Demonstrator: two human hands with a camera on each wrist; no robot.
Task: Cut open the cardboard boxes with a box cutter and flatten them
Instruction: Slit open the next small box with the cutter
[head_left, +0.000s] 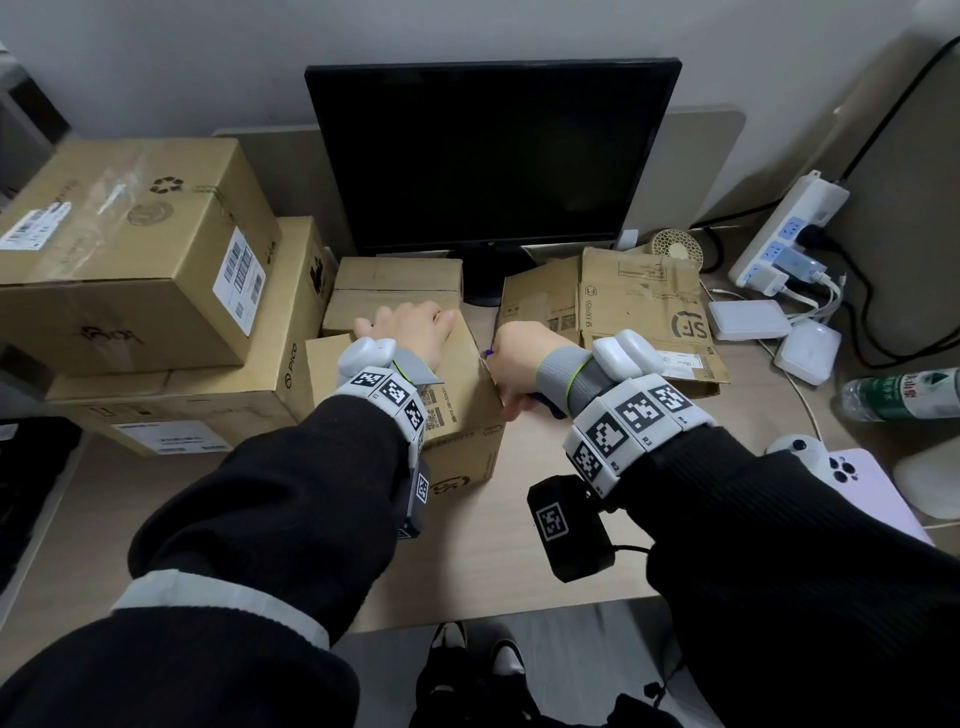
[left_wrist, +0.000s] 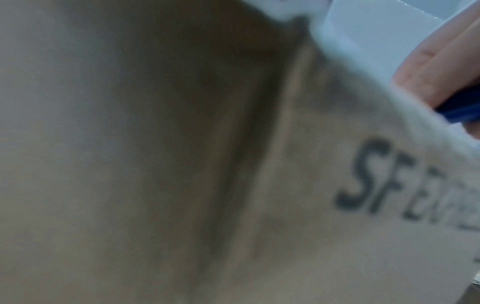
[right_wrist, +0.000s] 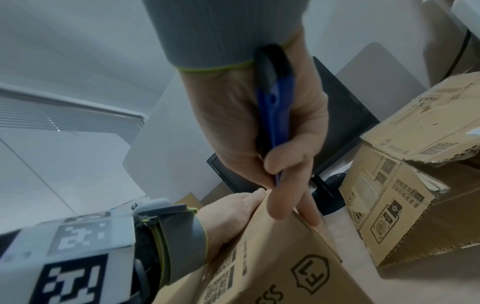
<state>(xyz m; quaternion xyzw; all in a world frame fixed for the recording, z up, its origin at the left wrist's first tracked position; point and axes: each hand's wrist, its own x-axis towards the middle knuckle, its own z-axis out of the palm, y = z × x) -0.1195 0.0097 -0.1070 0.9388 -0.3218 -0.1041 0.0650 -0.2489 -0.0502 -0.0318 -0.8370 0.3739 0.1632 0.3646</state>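
A small brown SF cardboard box (head_left: 460, 415) stands at the middle of the desk. My left hand (head_left: 410, 330) lies flat on its top and presses it down. My right hand (head_left: 511, 364) grips a blue box cutter (head_left: 543, 402) at the box's upper right edge, tip end pointing away from me. In the right wrist view the blue box cutter (right_wrist: 275, 107) runs through my right hand (right_wrist: 280, 164) down to the box (right_wrist: 272, 267), beside my left hand (right_wrist: 231, 214). The left wrist view is blurred box wall (left_wrist: 182, 164), with the cutter (left_wrist: 462, 111) at its right edge.
A flattened SF carton (head_left: 634, 306) lies right of the box. A second small box (head_left: 395, 286) sits behind it, with stacked large cartons (head_left: 130, 249) to the left. A black monitor (head_left: 493, 156) stands behind. A power strip (head_left: 784, 234), chargers, a bottle (head_left: 904, 395) and a phone (head_left: 862, 483) crowd the right side.
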